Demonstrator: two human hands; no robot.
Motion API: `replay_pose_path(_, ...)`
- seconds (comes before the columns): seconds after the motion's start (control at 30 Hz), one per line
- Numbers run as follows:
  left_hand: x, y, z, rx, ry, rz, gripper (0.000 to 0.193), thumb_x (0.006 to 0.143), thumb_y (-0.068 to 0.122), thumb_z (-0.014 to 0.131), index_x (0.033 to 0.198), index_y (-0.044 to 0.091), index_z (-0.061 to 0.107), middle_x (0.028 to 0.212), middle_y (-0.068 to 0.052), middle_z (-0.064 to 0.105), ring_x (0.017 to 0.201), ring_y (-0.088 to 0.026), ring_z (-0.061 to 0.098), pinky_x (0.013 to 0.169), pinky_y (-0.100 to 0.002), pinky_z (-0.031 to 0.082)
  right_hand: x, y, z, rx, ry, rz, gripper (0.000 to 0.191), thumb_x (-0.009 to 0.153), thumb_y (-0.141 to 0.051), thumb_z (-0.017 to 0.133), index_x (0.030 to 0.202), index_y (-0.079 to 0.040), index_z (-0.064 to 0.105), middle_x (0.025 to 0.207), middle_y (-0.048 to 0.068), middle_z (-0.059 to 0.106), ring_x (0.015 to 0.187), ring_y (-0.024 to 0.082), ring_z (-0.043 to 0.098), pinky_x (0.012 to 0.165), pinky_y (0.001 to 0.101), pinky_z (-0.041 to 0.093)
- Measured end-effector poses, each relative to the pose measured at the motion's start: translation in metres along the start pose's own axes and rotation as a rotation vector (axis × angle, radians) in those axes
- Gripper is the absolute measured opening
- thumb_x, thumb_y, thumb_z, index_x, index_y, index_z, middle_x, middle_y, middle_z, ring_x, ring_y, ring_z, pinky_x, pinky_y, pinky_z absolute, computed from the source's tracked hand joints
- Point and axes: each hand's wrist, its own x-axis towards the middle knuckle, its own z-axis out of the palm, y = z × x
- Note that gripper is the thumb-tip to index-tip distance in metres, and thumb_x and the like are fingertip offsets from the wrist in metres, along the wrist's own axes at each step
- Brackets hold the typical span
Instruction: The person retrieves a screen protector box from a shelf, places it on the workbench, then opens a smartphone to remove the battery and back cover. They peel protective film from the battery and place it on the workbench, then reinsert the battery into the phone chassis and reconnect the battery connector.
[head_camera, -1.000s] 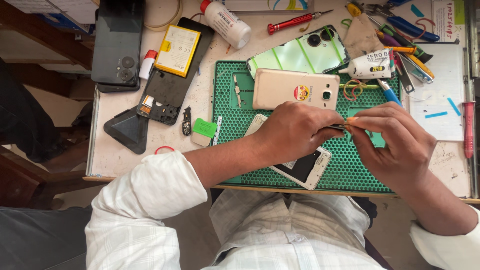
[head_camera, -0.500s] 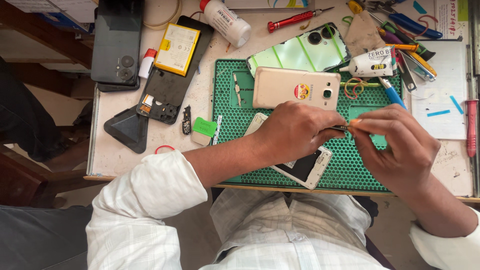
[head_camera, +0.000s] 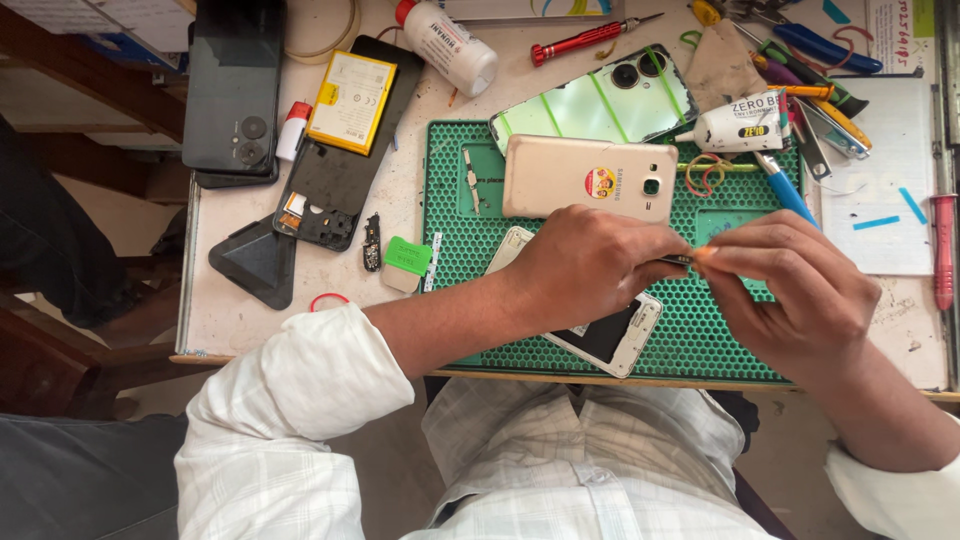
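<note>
Over the green mat (head_camera: 700, 340) on the worktop (head_camera: 400, 210), the left hand (head_camera: 590, 265) and right hand (head_camera: 790, 290) meet, both pinched together on a small orange-tipped tool (head_camera: 695, 258). An opened white phone (head_camera: 610, 335) lies beneath them; a gold phone (head_camera: 585, 178) lies just beyond.

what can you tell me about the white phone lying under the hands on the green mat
The white phone lies flat on the green honeycomb mat, tilted diagonally, its lower corner near the mat's front edge. It looks like a plastic frame with rounded corners around a dark inner area, perhaps opened. The left hand covers its middle, so only the two ends show. The right hand is off to its side, not touching it. A gold phone lies just beyond it.
</note>
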Motion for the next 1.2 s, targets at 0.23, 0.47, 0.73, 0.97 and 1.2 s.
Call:
replay_pose_path(0.23, 0.000, 0.000, 0.000, -0.002, 0.003, 0.003, 0.019, 0.092, 0.028, 0.076, 0.104, 0.014, 0.073, 0.085, -0.006, 0.075, 0.080, -0.025, 0.075, 0.071, -0.040, 0.058, 0.002, -0.001, -0.002, 0.019, -0.024, 0.001, 0.020, 0.084, 0.012, 0.081, 0.094, 0.006, 0.065, 0.091, 0.018, 0.071, 0.081, 0.028, 0.071, 0.070, 0.0350, 0.056)
replay_pose_path(0.47, 0.000, 0.000, 0.001, -0.009, 0.026, -0.001, 0.019, 0.093, 0.028, 0.076, 0.105, 0.014, 0.073, 0.087, -0.006, 0.075, 0.081, -0.024, 0.075, 0.072, -0.039, 0.058, -0.002, -0.002, 0.001, -0.050, 0.019, 0.030, 0.020, 0.085, 0.012, 0.081, 0.096, 0.006, 0.065, 0.093, 0.019, 0.071, 0.083, 0.030, 0.071, 0.072, 0.0361, 0.057)
replay_pose_path(0.73, -0.001, 0.001, 0.001, 0.005, -0.001, 0.005, 0.019, 0.093, 0.027, 0.076, 0.106, 0.014, 0.073, 0.085, -0.006, 0.075, 0.079, -0.024, 0.075, 0.070, -0.039, 0.057, -0.005, 0.003, -0.001, 0.019, -0.007, 0.020, 0.020, 0.086, 0.011, 0.081, 0.097, 0.005, 0.065, 0.094, 0.018, 0.071, 0.084, 0.028, 0.072, 0.067, 0.0314, 0.056)
replay_pose_path(0.97, 0.000, 0.000, 0.001, 0.018, 0.004, 0.003, 0.019, 0.093, 0.029, 0.077, 0.105, 0.015, 0.074, 0.082, -0.006, 0.074, 0.077, -0.024, 0.074, 0.068, -0.039, 0.057, -0.011, 0.003, 0.000, -0.025, 0.002, 0.018, 0.020, 0.088, 0.011, 0.082, 0.098, 0.004, 0.066, 0.095, 0.018, 0.072, 0.086, 0.029, 0.072, 0.069, 0.0330, 0.056)
replay_pose_path(1.2, -0.001, 0.002, 0.000, 0.007, -0.006, 0.022, 0.019, 0.093, 0.027, 0.075, 0.106, 0.014, 0.073, 0.086, -0.004, 0.075, 0.079, -0.024, 0.074, 0.069, -0.039, 0.057, -0.006, 0.003, -0.002, -0.011, -0.024, 0.003, 0.020, 0.085, 0.010, 0.082, 0.096, 0.004, 0.066, 0.092, 0.018, 0.071, 0.084, 0.029, 0.071, 0.070, 0.0346, 0.056)
